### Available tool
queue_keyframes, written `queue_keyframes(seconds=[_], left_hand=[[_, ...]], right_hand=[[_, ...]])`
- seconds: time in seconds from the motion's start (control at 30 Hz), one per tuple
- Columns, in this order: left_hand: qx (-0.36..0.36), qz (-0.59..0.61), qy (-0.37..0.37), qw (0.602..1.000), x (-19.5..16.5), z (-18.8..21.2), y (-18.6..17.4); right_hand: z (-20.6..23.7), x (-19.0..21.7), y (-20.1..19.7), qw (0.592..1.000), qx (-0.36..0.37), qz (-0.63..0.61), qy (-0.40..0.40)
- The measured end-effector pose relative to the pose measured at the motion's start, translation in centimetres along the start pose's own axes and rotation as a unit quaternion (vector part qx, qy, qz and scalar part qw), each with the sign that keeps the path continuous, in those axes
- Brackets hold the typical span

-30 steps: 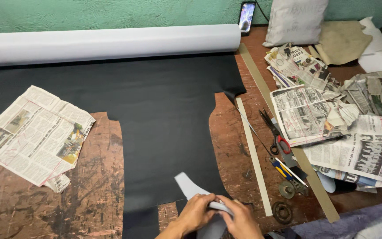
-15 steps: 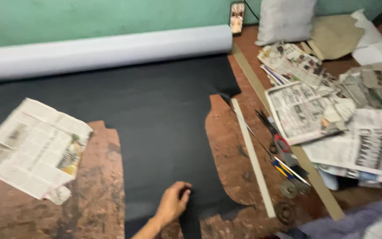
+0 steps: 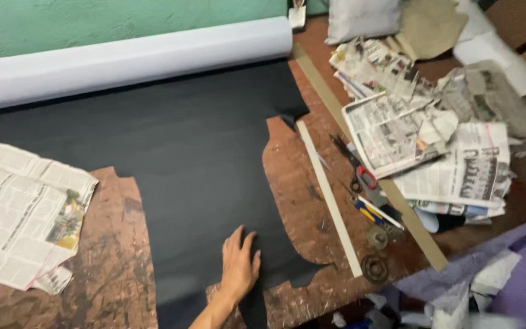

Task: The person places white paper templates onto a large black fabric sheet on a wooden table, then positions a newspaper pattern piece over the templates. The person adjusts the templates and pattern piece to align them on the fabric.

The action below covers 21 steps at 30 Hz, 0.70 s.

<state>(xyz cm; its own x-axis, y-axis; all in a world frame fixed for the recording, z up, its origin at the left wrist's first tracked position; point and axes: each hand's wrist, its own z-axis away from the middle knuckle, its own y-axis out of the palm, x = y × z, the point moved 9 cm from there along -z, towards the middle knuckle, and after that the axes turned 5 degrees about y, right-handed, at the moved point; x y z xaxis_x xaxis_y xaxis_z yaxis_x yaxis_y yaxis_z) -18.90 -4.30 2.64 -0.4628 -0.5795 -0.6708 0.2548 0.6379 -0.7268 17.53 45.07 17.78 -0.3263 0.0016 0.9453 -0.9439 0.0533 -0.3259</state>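
Observation:
My left hand [image 3: 239, 266] lies flat, palm down, on a large black sheet of material [image 3: 184, 152] spread over a worn brown table [image 3: 114, 268]. The fingers are slightly apart and hold nothing. It rests near the sheet's lower cut edge, where a curved outline has been cut away. My right hand is out of view. A thick white roll [image 3: 123, 58] lies along the sheet's far edge against the green wall.
A folded newspaper [image 3: 22, 213] lies at the left. To the right are a long white strip [image 3: 327, 195], red-handled scissors [image 3: 360, 173], pens, two round metal pieces [image 3: 374, 267], a wooden strip [image 3: 366, 158] and piled newspapers [image 3: 433, 134]. Purple cloth [image 3: 518, 274] hangs at the bottom right.
Both hands held a pale cut piece at the sheet's near edge; that piece and my right hand have left the view. My left hand now rests flat on the black sheet.

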Motion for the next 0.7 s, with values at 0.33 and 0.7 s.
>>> queue_keyframes(seconds=[0.33, 0.7], left_hand=[[0.081, -0.060, 0.047, 0.994, 0.1, 3.2, 0.0], [0.213, 0.470, -0.224, 0.827, 1.6, 8.3, 4.7]], right_hand=[[6.7, -2.7, 7.8, 0.989, 0.136, 0.017, -0.058], [38.1, -5.3, 22.9, 0.644, 0.636, 0.108, -0.411]])
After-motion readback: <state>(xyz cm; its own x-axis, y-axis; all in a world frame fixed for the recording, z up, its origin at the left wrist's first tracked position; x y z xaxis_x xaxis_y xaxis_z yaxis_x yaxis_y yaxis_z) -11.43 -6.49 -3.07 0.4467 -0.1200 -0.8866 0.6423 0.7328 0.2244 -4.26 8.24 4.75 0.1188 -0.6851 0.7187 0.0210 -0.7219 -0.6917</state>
